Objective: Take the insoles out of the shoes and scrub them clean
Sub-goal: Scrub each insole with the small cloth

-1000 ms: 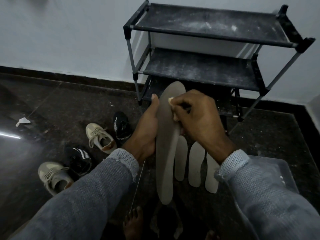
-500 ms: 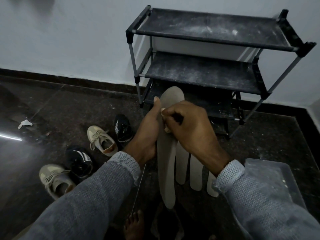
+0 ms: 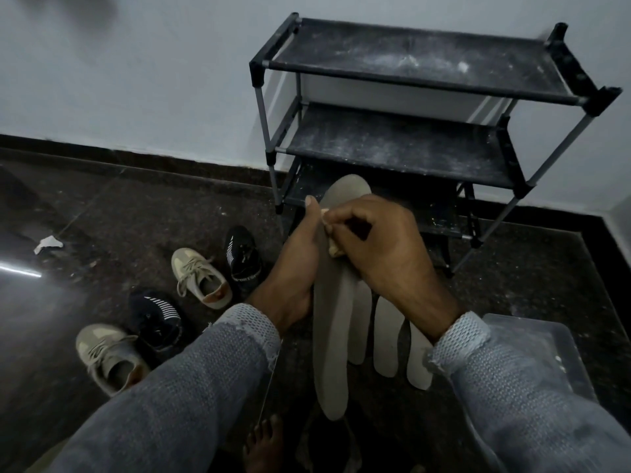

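The dark speckled floor (image 3: 153, 216) carries four shoes (image 3: 201, 278), three pale insoles (image 3: 387, 339), a shelf rack (image 3: 392, 148) and a clear tub (image 3: 546, 353).

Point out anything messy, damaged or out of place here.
The shoe rack has whitish dust across its dark shelves. A crumpled white scrap lies on the floor at far left. The four shoes lie scattered, not paired.

Legible markings: none confirmed.
The black shoe (image 3: 243, 256) just left of the shoe rack (image 3: 403, 151) carries pale lettering near its collar, too small and blurred to read. White stripes on it and on the second black shoe (image 3: 155, 317) are pattern only. No other text, label or number can be read.
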The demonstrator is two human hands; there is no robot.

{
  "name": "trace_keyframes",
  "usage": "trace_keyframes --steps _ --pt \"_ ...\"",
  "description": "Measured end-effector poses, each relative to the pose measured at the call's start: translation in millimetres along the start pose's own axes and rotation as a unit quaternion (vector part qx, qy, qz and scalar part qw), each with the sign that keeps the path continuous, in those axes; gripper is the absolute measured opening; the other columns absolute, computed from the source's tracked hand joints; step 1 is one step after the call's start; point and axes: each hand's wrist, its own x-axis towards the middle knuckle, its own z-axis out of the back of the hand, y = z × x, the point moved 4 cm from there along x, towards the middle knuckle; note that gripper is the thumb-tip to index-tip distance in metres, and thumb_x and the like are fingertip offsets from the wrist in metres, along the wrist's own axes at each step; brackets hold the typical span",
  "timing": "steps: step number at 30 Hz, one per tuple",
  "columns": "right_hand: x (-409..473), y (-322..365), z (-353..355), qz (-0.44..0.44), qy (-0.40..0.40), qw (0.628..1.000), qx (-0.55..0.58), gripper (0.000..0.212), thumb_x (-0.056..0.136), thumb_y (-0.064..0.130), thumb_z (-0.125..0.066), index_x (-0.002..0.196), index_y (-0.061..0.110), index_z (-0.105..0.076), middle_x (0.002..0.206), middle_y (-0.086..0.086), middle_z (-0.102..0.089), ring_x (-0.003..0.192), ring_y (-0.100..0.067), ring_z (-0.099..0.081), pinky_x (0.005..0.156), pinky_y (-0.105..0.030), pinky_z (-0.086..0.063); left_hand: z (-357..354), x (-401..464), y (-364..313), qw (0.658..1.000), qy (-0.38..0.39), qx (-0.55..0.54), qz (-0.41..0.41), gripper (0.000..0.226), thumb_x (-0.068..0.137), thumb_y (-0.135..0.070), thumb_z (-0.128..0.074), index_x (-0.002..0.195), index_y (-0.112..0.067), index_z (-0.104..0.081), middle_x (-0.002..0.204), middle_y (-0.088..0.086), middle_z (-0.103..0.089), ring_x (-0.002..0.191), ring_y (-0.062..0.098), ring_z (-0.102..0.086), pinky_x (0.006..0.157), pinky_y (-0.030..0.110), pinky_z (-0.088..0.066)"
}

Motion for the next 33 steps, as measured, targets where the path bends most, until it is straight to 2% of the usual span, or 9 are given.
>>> trace_keyframes --steps 3,9,11,13,16,18,27,31,33 --pt "-2.8 4.9 -5.4 0.012 0.014 1.0 0.015 0.01 0.087 0.005 -0.068 0.093 0.01 -0.074 0.083 0.007 -0.065 0.071 0.0 -0.065 0.065 -0.007 -0.049 4.7 0.5 -1.2 1.0 0.001 -0.019 0.003 0.068 0.099 -0.055 -0.023 0.082 -0.007 -0.068 0.068 0.008 -0.07 0.064 0.015 -0.069 0.058 0.025 -0.056" --pt "6.8 -3.8 13.6 0.02 -0.075 0.994 -0.083 0.01 0.089 0.009 -0.065 0.094 0.011 -0.073 0.088 0.001 -0.065 0.072 -0.004 -0.062 0.072 -0.023 -0.054 -4.6 0.2 4.5 1.0 0.004 -0.004 0.018 0.061 0.099 -0.054 -0.024 0.118 -0.011 -0.063 0.099 0.01 -0.073 0.089 0.019 -0.07 0.071 0.029 -0.057" --pt "9.5 -7.8 21.0 0.003 -0.102 0.991 -0.086 0.01 0.089 0.01 -0.065 0.095 0.012 -0.073 0.091 0.0 -0.064 0.076 -0.004 -0.062 0.073 -0.022 -0.054 -6.7 0.3 5.6 1.0 0.016 0.001 0.023 0.063 0.099 -0.055 -0.024 0.125 -0.01 -0.06 0.104 0.01 -0.071 0.091 0.021 -0.069 0.077 0.033 -0.056" --pt "7.9 -7.6 17.8 0.001 -0.081 0.994 -0.069 0.01 0.089 0.009 -0.065 0.095 0.012 -0.073 0.09 0.001 -0.065 0.073 -0.003 -0.063 0.072 -0.018 -0.054 -6.4 -1.0 3.8 1.0 0.016 0.001 0.022 0.063 0.099 -0.055 -0.024 0.119 -0.009 -0.062 0.095 0.009 -0.072 0.082 0.019 -0.07 0.071 0.031 -0.056" --pt "-1.7 0.1 1.5 0.018 -0.009 1.0 -0.018 0.01 0.087 0.004 -0.067 0.091 0.011 -0.074 0.084 0.003 -0.066 0.064 -0.003 -0.065 0.067 -0.021 -0.056 -1.8 0.3 0.8 1.0 0.014 -0.006 -0.004 0.063 0.1 -0.052 -0.023 0.086 -0.009 -0.067 0.066 0.005 -0.067 0.061 0.013 -0.067 0.055 0.023 -0.054" --pt "-4.9 2.8 -3.2 0.031 0.01 0.999 -0.014 0.01 0.087 0.005 -0.068 0.092 0.012 -0.074 0.082 0.003 -0.067 0.068 -0.003 -0.065 0.069 -0.018 -0.055 0.1 -0.5 -0.8 1.0 0.013 -0.016 -0.009 0.066 0.1 -0.052 -0.023 0.077 -0.007 -0.064 0.06 0.005 -0.066 0.056 0.013 -0.066 0.052 0.022 -0.053" --pt "9.5 -4.2 15.7 0.039 -0.083 0.988 -0.122 0.012 0.088 0.009 -0.065 0.097 0.011 -0.074 0.093 0.001 -0.066 0.084 -0.004 -0.059 0.077 -0.009 -0.046 -9.9 -1.4 2.4 0.999 0.03 -0.012 0.027 0.062 0.099 -0.056 -0.023 0.122 -0.01 -0.059 0.096 0.009 -0.072 0.081 0.019 -0.07 0.064 0.031 -0.058" --pt "10.8 -7.1 21.5 0.01 -0.089 0.992 -0.085 0.014 0.089 0.009 -0.064 0.099 0.013 -0.073 0.095 0.003 -0.065 0.084 0.0 -0.06 0.078 -0.007 -0.046 -6.5 -0.3 4.0 0.999 0.021 0.018 0.033 0.061 0.097 -0.058 -0.023 0.114 -0.016 -0.064 0.1 0.01 -0.072 0.085 0.023 -0.068 0.071 0.037 -0.057" --pt "3.8 -0.6 9.4 0.012 -0.04 0.998 -0.054 0.013 0.088 0.009 -0.066 0.096 0.015 -0.074 0.094 0.006 -0.065 0.085 0.0 -0.062 0.078 -0.011 -0.049 -2.9 1.0 1.2 1.0 0.01 0.022 0.009 0.062 0.099 -0.056 -0.022 0.096 -0.016 -0.071 0.086 0.007 -0.072 0.078 0.017 -0.069 0.065 0.029 -0.056"
